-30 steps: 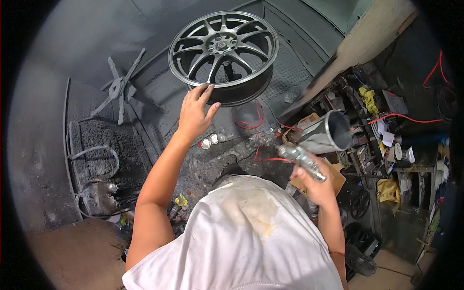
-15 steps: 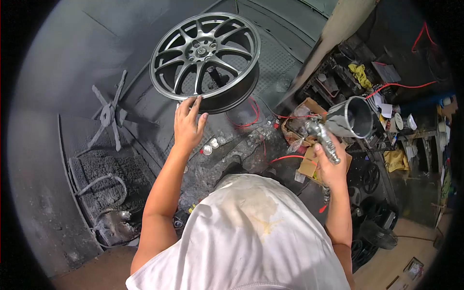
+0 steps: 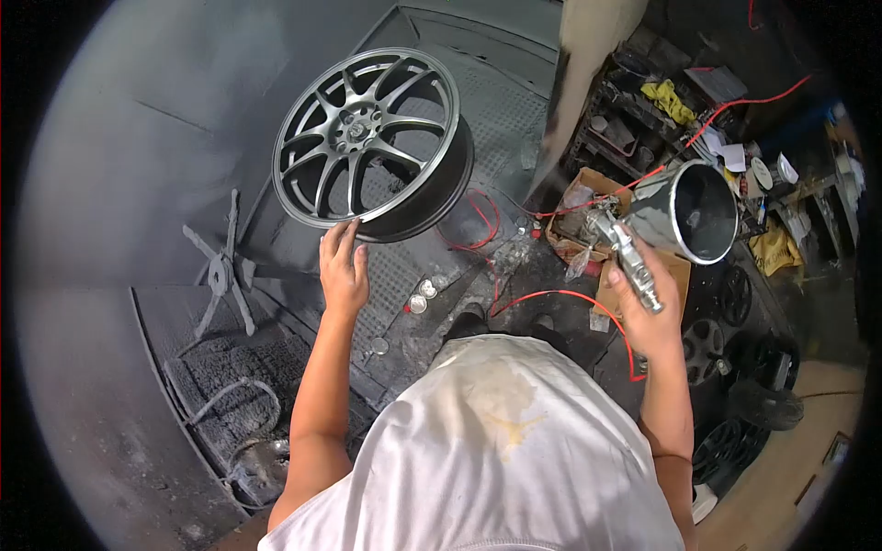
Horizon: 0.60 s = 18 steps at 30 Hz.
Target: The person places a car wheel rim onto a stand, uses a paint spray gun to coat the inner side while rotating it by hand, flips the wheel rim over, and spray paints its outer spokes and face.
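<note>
A dark grey multi-spoke alloy wheel rim (image 3: 354, 184) is held up ahead of me, its spoked face tilted toward me. My left hand (image 3: 344, 274) reaches to the near edge of the rim, fingers stretched out with the tips at its lip; whether they press on it I cannot tell. In my right hand (image 3: 654, 303) is a metal spray gun (image 3: 634, 262), its body wrapped by my fingers. The gun's large grey paint cup (image 3: 663, 213) has an open round mouth facing right, and a red air hose (image 3: 588, 296) lies below it.
A star-shaped coated stand (image 3: 220, 274) is at left, near a shaggy dark filter-like pad (image 3: 234, 376). Cluttered shelves (image 3: 634, 119) and a cardboard box (image 3: 593, 188) stand at right. Several dark wheels (image 3: 706, 349) lie lower right. Small round lids (image 3: 420, 301) are on the floor.
The view has shifted, and the wheel rim appears further left and turned slightly. My right hand has moved right with the spray gun. My left fingers stay at the rim's edge.
</note>
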Motion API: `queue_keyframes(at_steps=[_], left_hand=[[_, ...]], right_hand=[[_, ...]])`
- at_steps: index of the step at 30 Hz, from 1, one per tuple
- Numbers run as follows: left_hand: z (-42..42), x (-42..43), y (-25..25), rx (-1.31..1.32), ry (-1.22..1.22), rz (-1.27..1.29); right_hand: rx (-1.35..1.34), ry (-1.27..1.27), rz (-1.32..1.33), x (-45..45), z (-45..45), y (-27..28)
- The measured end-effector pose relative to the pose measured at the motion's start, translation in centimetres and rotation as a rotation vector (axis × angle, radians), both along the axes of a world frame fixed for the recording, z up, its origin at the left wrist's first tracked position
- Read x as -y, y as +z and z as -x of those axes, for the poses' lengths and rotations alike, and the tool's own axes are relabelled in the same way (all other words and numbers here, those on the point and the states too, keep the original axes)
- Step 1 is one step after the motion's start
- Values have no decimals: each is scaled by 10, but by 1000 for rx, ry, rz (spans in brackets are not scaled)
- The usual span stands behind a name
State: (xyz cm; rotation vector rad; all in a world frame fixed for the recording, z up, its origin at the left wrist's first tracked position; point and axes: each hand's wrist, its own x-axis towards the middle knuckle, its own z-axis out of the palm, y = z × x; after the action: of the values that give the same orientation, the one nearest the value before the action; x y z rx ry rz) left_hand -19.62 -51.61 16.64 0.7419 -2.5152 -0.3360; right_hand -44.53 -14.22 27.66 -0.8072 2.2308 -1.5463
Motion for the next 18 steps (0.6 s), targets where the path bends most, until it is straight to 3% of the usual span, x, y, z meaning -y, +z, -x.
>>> queue_keyframes(at_steps=[1,4,8,11,15,18], left_hand=[[-1,2,1,9,5,7],[-6,11,3,4,-2,-5],[-17,35,7,25,-34,-23],[-30,61,9,44,-72,-16],[-38,96,12,82,-121,-14],[-34,105,13,56,-23,57]], right_hand=[[4,-12,4,-2,-1,3],[437,126,-148,-10,-9,12],[314,473,10,-18,-27,13],[109,390,-77,-22,-20,24],[37,96,-5,-19,7,13],[67,-4,45,-11,6,-3]])
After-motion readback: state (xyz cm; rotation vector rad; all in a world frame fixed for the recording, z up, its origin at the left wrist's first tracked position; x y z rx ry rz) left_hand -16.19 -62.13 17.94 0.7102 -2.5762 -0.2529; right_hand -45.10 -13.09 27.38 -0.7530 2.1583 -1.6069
